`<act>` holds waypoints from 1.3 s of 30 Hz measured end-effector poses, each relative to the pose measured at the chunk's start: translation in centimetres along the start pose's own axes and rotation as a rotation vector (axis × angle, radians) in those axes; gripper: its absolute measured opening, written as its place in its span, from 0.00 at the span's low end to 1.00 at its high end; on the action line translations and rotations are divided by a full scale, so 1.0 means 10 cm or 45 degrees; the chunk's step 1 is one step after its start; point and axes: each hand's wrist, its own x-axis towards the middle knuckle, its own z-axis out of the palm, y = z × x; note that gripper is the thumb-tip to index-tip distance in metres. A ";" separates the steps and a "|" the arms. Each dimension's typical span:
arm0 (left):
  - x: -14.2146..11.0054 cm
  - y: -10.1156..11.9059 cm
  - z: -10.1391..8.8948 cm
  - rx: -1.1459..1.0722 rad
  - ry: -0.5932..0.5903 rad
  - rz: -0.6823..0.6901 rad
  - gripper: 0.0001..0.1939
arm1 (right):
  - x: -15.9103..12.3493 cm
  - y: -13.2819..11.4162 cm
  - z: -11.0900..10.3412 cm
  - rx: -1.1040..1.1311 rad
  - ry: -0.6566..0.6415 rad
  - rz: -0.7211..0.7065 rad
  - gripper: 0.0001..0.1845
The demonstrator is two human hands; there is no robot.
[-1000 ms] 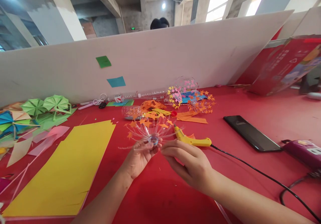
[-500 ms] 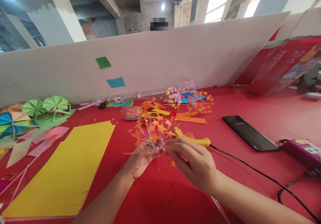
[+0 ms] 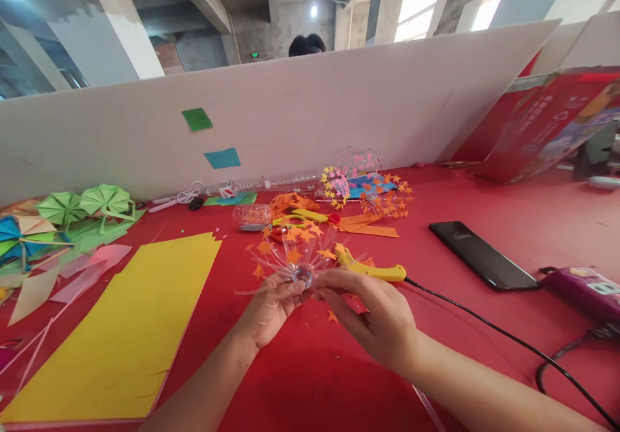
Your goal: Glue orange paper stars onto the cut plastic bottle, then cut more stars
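Observation:
My left hand [image 3: 278, 306] is closed around the neck of a cut clear plastic bottle [image 3: 302, 276], whose strips fan outward with orange paper stars [image 3: 293, 255] on them. At the bottle's right side my right hand [image 3: 371, 303] has its thumb and fingers pinched together on one of the strips; the fingertips partly hide it. A loose-looking orange star [image 3: 332, 316] shows just below the right fingers. Right behind that hand lies a yellow glue gun [image 3: 371, 269] with a black cord.
Yellow paper sheets [image 3: 116, 329] lie at left, near folded green paper umbrellas [image 3: 104, 199]. Yellow-handled scissors [image 3: 310, 216], another clear bottle [image 3: 252, 216] and star-covered bottle flowers [image 3: 387, 197] are farther back. To the right are a phone [image 3: 482, 256] and a purple packet [image 3: 586, 293]. A white partition [image 3: 271, 115] stands behind.
The bottle has tilted and turned slightly in my left hand, its neck opening showing more. Both hands keep nearly the same place. The view has shifted a little.

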 end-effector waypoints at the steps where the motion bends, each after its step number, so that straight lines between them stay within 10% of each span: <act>1: 0.00 0.00 0.00 0.005 -0.003 -0.005 0.10 | 0.00 0.00 0.00 0.010 0.016 0.008 0.11; 39: 0.00 0.01 0.00 -0.015 0.033 -0.020 0.13 | -0.01 0.00 0.01 -0.005 -0.024 -0.066 0.12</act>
